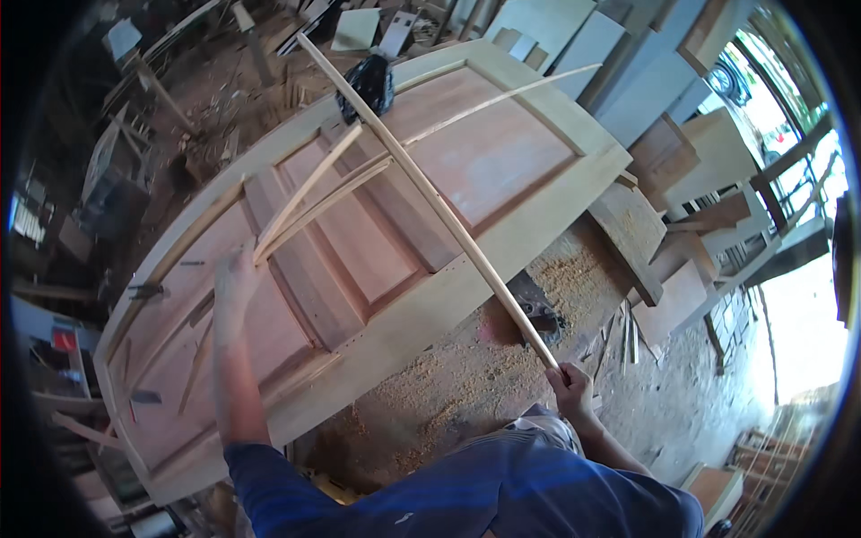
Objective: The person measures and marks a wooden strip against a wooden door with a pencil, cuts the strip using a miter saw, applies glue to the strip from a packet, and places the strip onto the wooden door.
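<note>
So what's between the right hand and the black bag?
In the head view, a long wooden strip runs from the right hand over a dark object and the door toward the bag.

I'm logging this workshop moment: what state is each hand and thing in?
Right hand: closed around long strip
Long strip: slanting across panelled door
Left hand: blurred; beside thin strips, grip unclear
Thin strips: fanned out
Panelled door: lying flat
Black bag: crumpled
Sawdust: scattered

Dim left side, daylight through the opening (812, 327) at right (burnt to white), blurred left hand (236, 276), black fisheye rim.
</note>
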A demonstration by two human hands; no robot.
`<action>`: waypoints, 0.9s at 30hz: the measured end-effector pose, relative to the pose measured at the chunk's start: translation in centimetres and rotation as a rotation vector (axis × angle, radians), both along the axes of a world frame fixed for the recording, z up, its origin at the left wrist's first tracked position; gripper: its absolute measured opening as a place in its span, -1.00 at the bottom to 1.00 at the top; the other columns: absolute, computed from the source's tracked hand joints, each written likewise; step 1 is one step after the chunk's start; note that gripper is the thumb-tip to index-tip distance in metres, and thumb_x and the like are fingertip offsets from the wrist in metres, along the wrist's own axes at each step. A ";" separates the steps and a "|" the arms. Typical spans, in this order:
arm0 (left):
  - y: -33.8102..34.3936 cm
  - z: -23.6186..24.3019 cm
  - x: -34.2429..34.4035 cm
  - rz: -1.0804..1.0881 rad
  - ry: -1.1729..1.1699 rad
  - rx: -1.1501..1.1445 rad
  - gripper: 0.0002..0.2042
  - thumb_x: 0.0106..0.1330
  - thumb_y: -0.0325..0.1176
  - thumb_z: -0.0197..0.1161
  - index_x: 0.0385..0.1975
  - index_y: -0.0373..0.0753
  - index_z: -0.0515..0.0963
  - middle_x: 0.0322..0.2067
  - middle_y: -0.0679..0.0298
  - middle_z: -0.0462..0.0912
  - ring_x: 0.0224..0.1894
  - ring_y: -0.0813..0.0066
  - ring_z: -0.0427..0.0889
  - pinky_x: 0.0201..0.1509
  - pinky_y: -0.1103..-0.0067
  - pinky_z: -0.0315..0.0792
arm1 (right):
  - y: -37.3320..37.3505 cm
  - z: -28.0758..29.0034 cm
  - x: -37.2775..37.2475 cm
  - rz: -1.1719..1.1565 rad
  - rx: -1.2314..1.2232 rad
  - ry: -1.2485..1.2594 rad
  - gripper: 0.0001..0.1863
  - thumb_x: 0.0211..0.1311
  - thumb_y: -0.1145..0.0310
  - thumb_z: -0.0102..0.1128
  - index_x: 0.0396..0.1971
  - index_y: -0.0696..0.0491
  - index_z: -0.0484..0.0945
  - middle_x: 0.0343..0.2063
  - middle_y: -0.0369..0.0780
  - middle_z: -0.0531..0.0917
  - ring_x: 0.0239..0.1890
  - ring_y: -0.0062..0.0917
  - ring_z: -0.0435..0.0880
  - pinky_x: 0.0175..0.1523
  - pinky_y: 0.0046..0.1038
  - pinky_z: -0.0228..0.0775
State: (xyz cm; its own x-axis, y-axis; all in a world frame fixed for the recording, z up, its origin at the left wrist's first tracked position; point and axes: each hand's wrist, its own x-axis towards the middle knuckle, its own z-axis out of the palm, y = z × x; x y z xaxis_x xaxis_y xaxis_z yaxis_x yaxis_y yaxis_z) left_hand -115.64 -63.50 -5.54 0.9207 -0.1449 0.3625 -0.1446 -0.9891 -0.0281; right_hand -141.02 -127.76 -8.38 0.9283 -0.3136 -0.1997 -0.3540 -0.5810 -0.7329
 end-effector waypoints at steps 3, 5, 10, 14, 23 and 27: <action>-5.0 3.3 0.3 -0.068 0.062 0.052 -0.56 0.21 -0.34 0.44 0.11 -0.26 0.59 -0.40 -0.02 0.75 -0.32 -0.06 0.77 -0.23 0.16 0.63 | -0.2 0.5 -0.1 -0.027 -0.003 -0.006 -0.68 0.38 0.18 0.41 -0.33 0.18 0.69 -0.66 -0.32 0.44 -0.54 -0.66 0.37 -0.43 -0.43 0.26; -8.4 5.3 0.1 -0.087 0.175 0.089 -0.55 0.22 -0.35 0.41 0.13 -0.28 0.57 -0.39 -0.01 0.75 -0.29 -0.05 0.77 -0.19 0.15 0.63 | -0.6 1.0 -0.7 -0.054 0.011 0.003 -0.67 0.39 0.17 0.40 -0.33 0.18 0.68 -0.66 -0.32 0.43 -0.55 -0.65 0.37 -0.43 -0.41 0.25; -15.1 6.0 1.9 -0.239 0.222 0.142 -0.51 0.23 -0.40 0.35 0.20 -0.29 0.54 -0.32 0.00 0.77 -0.23 -0.04 0.78 -0.10 0.16 0.65 | -2.6 0.7 -2.6 -0.126 0.051 -0.074 -0.65 0.42 0.13 0.38 -0.31 0.18 0.68 -0.66 -0.29 0.44 -0.56 -0.63 0.38 -0.43 -0.39 0.23; -23.8 7.2 3.6 -0.305 0.237 0.158 -0.52 0.27 -0.39 0.33 0.21 -0.30 0.53 -0.27 -0.02 0.78 -0.20 -0.05 0.79 -0.08 0.15 0.67 | -4.9 0.8 -4.3 -0.175 0.057 -0.095 -0.65 0.42 0.11 0.38 -0.23 0.16 0.73 -0.65 -0.26 0.47 -0.56 -0.61 0.42 -0.43 -0.39 0.25; -38.0 9.1 9.8 -0.333 0.155 0.288 -0.64 0.43 -0.42 0.13 0.20 -0.23 0.56 -0.25 -0.01 0.79 -0.16 -0.03 0.82 -0.08 0.14 0.71 | -12.1 0.2 -5.4 -0.220 0.107 -0.141 -0.63 0.41 0.07 0.39 -0.22 0.13 0.73 -0.63 -0.30 0.52 -0.55 -0.62 0.42 -0.41 -0.41 0.28; -44.1 11.3 13.6 -0.411 0.013 0.318 -0.65 0.48 -0.43 0.03 0.19 -0.13 0.59 -0.24 -0.01 0.79 -0.20 -0.03 0.82 -0.14 0.14 0.70 | -16.7 -2.2 -2.9 -0.153 0.233 -0.169 -0.66 0.44 0.16 0.36 -0.17 0.19 0.72 -0.56 -0.26 0.67 -0.50 -0.62 0.63 -0.34 -0.44 0.48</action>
